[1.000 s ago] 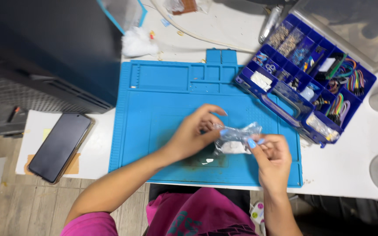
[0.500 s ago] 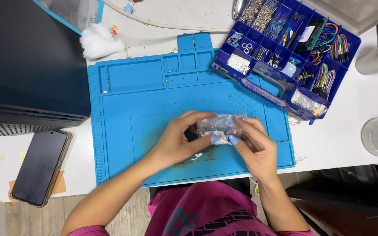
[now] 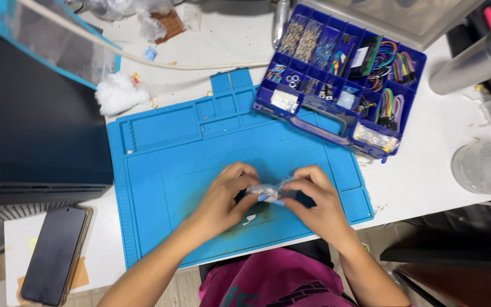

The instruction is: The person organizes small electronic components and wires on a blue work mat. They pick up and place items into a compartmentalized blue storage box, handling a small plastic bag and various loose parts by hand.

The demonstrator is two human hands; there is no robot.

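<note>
Left hand and right hand both pinch a small crumpled clear plastic bag between them, over the blue silicone work mat; contents unclear. Step: likely opening; next needs firm opposing pulls.

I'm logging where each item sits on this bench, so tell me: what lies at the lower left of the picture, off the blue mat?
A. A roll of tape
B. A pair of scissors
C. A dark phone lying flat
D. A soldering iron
C: a dark phone lies flat on the white table, left of the blue mat, while both hands hold a small clear plastic bag over the mat.
</note>
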